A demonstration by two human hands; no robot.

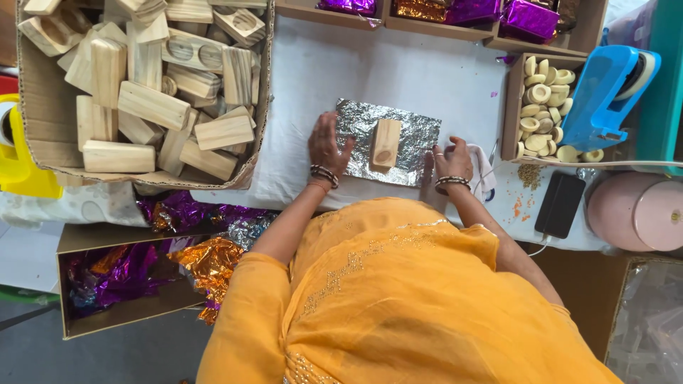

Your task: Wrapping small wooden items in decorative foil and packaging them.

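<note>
Nearest the head camera is the person's orange garment (398,299), trimmed with lines of small sequins, filling the lower middle of the view; both arms reach forward out of it onto a white tabletop (398,71). The left hand (327,148), with bangles at the wrist, lies flat with fingers spread on the left edge of a crinkled sheet of silver foil (409,135). The right hand (452,160), also wearing bangles, rests palm down with fingers loosely curled at the foil's right near corner; whether it pinches the edge cannot be told. Between the two hands, standing on the middle of the foil, is a small pale wooden block (386,143) with a round hollow near its lower end; neither hand touches it. Beyond and to the left of the left hand sits a large cardboard box (32,128) heaped with similar wooden blocks. Below that, beside the left elbow, a lower box (92,238) holds crumpled purple and gold foil. To the right of the right hand is a narrow tray (509,107) of cream-coloured round pieces, then a blue tape dispenser (605,92). Near the right forearm lies a dark phone (560,205), with pink round rolls (633,212) just beyond it.
</note>
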